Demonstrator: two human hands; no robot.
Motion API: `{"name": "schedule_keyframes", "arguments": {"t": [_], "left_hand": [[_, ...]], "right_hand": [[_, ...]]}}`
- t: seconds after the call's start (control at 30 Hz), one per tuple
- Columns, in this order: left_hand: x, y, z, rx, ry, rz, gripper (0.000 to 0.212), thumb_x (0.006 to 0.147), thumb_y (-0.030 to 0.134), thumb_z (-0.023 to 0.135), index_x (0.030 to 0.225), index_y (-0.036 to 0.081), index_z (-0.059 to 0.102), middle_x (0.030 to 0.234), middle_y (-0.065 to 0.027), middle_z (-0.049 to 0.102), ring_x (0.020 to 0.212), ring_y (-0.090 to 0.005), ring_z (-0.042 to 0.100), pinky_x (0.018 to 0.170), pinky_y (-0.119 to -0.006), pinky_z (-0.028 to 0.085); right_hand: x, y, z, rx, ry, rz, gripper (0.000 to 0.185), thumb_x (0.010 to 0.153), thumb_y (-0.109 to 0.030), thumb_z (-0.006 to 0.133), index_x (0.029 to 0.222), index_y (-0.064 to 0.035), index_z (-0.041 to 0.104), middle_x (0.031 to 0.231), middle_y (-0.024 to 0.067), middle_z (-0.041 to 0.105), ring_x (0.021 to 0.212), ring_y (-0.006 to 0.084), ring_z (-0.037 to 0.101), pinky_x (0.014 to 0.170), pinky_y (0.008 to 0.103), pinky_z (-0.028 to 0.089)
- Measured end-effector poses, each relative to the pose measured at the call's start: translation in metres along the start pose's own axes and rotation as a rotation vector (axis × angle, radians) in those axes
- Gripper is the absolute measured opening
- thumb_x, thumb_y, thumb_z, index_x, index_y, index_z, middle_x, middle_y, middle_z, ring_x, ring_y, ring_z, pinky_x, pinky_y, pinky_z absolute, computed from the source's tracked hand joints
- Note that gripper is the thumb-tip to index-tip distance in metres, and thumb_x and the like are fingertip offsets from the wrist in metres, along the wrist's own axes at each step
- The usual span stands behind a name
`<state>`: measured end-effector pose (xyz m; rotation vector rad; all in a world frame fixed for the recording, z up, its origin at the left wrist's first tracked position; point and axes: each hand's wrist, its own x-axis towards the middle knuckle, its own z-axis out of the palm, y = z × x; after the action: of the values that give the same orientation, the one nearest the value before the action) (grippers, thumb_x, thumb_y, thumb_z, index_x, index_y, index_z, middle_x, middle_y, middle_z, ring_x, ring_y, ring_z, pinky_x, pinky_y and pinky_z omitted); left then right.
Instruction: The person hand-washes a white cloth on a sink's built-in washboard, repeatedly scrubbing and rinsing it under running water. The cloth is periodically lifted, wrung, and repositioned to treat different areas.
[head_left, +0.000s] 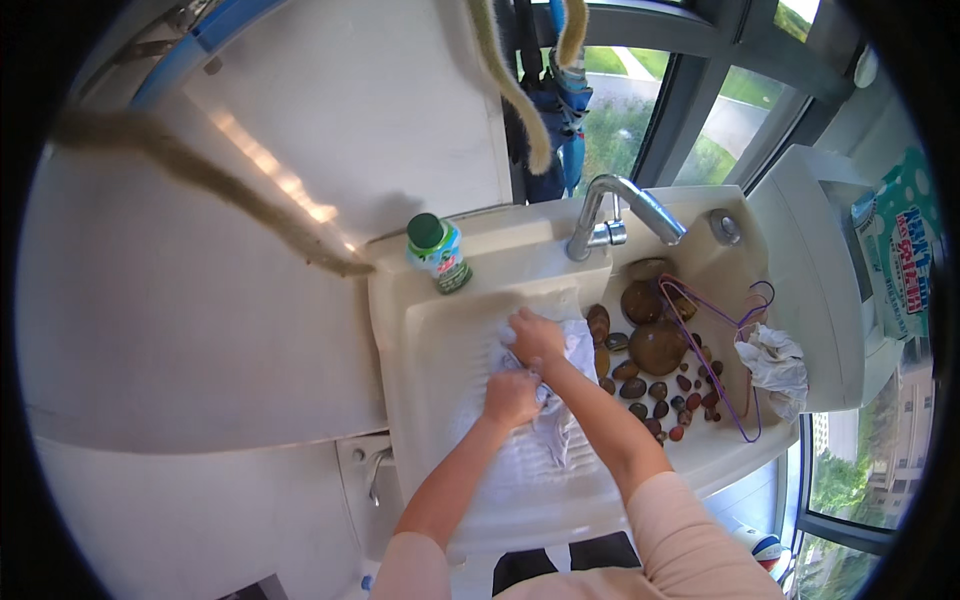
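Note:
Both of my hands grip a wet, white cloth (576, 345) over the ribbed washboard (465, 442) moulded into the laundry sink. My right hand (535, 335) is the farther one, its fist closed on the bunched fabric. Just nearer and to the left, my left hand (513, 397) clenches another part of the cloth. White suds cling around the fingers and the ribs. One end of the cloth trails toward me across the ribs, and another lies by the basin's edge. The fingertips are hidden in the folds.
A green-capped bottle (439, 253) stands on the sink's back ledge. Beside it rises a chrome faucet (626, 210). Stones (658, 348) of several sizes lie in the basin, with a purple hanger (712, 375) across them. A crumpled white cloth (774, 367) hangs over the right rim.

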<state>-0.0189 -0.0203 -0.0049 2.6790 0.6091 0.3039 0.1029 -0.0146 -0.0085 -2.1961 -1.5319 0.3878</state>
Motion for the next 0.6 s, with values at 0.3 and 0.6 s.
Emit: {"name": "schedule_keyframes", "arguments": {"t": [0.3,0.6], "left_hand": [[-0.066,0.055,-0.009,-0.179,-0.061,0.285,0.008,0.066,0.021,0.056,0.066,0.013,0.059,0.056,-0.0071,0.056,0.05,-0.0226,0.056,0.045,-0.037,0.042],[-0.029,0.061,-0.009,-0.079,-0.341,0.046,0.025,0.061,0.029,0.064,0.073,0.008,0.061,0.06,-0.0115,0.057,0.056,-0.0286,0.057,0.052,-0.041,0.044]], "right_hand": [[-0.117,0.011,-0.006,0.064,-0.058,-0.205,0.014,0.062,-0.014,0.057,0.074,-0.0094,0.052,0.08,0.0095,0.054,0.071,0.0309,0.056,0.056,0.0412,0.044],[-0.086,0.026,-0.01,0.042,0.094,-0.057,0.015,0.061,-0.012,0.059,0.074,-0.0089,0.055,0.08,0.0108,0.055,0.071,0.0315,0.056,0.059,0.0414,0.045]]}}
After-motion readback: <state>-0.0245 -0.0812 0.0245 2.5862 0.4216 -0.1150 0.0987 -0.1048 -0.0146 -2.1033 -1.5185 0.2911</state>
